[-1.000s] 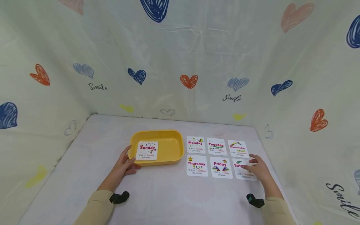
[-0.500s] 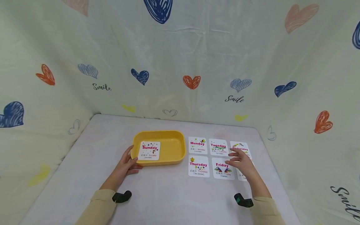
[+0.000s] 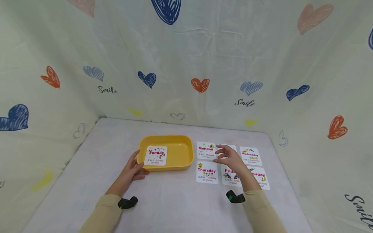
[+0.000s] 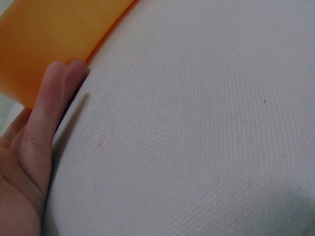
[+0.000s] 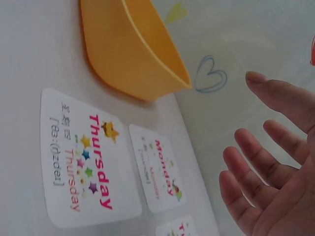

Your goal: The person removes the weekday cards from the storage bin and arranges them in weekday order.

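My left hand (image 3: pixel 130 171) rests against the left front corner of a yellow tray (image 3: pixel 179 152), its straight fingers (image 4: pixel 45 101) touching the outer wall in the left wrist view. Inside the tray lies a white card marked Sunday (image 3: pixel 155 157). My right hand (image 3: pixel 232 160) is over the card rows with fingers spread and nothing held. It partly covers the Tuesday card (image 3: pixel 228 147) and the Friday card (image 3: pixel 230 179) in the head view. Beside its fingertips are the Monday card (image 3: pixel 205 150) and the Thursday card (image 3: pixel 207 172).
The Wednesday card (image 3: pixel 250 156) and the Saturday card (image 3: pixel 260 178) lie at the right end of the two rows. A white cloth covers the table (image 3: pixel 175 204). Behind it hangs a curtain (image 3: pixel 172 51) printed with hearts.
My right hand has moved left from the Saturday card across the rows, uncovering Wednesday and most of Saturday. My left hand stays at the tray. The head view has shifted slightly.
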### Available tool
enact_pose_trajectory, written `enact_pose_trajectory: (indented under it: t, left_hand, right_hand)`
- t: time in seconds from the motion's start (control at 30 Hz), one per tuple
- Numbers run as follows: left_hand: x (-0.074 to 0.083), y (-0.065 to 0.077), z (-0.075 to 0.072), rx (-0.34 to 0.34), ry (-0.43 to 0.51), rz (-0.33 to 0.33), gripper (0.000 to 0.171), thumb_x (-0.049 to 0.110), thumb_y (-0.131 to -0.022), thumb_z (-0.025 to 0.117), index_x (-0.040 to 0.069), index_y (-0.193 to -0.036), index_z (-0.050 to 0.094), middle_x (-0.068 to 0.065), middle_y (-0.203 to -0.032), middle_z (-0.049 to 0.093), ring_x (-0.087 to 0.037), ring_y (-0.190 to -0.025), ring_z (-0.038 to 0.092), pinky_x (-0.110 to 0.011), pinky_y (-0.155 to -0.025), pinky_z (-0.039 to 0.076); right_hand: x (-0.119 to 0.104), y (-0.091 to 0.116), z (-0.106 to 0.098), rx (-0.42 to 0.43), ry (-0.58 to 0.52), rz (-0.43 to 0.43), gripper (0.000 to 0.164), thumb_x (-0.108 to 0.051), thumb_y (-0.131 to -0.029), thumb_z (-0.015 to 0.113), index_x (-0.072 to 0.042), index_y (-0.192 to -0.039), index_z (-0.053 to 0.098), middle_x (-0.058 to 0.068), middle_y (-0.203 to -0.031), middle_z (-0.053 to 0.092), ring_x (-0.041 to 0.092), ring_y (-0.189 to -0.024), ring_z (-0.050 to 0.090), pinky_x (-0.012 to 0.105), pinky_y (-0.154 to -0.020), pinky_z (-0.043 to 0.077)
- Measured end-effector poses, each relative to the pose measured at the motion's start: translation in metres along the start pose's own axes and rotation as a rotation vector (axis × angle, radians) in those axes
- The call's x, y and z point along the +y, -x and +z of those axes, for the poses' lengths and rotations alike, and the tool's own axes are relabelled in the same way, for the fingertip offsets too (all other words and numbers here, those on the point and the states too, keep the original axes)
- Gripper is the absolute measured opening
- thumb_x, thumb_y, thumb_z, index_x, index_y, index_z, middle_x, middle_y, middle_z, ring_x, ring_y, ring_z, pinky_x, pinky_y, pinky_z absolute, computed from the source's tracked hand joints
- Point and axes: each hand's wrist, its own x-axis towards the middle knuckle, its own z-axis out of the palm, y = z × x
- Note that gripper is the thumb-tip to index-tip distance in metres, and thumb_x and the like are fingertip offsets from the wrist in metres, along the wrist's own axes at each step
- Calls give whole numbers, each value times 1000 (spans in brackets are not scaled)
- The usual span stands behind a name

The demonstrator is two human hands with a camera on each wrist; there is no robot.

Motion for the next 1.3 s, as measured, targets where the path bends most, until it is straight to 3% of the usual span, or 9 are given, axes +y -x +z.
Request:
enact_pose_trajectory:
  t: [0.13, 0.47, 0.77, 1.1, 1.3]
  left_hand:
    - [-2, 0, -1, -10, 10, -1, 73, 33, -98, 59, 45, -153, 13, -6, -156, 26, -29, -99, 67, -36, -80, 56]
    - [2, 2, 1, -3, 3, -2, 74, 31, -98, 59, 44, -154, 13, -8, -156, 25, -29, -98, 67, -36, -80, 56]
    - [2, 2, 1, -2, -3, -1, 73, 31, -98, 59, 44, -153, 14, -9, -155, 28, -29, -98, 67, -37, -80, 56]
    - [3, 0, 1, 5, 12, -7, 75, 31, -97, 60, 44, -154, 13, -7, -159, 22, -29, -97, 68, -36, -79, 56]
    - [3, -1, 1, 9, 8, -3, 73, 31, -98, 59, 42, -154, 13, -8, -159, 22, -28, -96, 68, -36, -79, 56]
  right_hand:
    - [-14, -12, 13, -29, 0, -17, 65, -12, -83, 78, -6, -140, 48, 18, -122, 60, 26, -101, 60, 41, -88, 48]
    - [-41, -35, 52, -111, -45, -32, 65, -15, -80, 81, -8, -138, 52, 10, -114, 64, 22, -94, 60, 35, -88, 52]
    - [-51, -54, 88, -203, -132, -16, 66, -13, -81, 80, -3, -138, 50, 9, -113, 63, 22, -93, 61, 32, -87, 52]
    - [-60, -69, 119, -311, -100, 18, 62, -10, -82, 78, -4, -138, 51, 15, -117, 61, 22, -92, 63, 32, -86, 53]
    - [-61, -77, 135, -322, -107, 24, 59, -4, -81, 77, -4, -135, 53, 11, -111, 61, 21, -87, 64, 31, -82, 54]
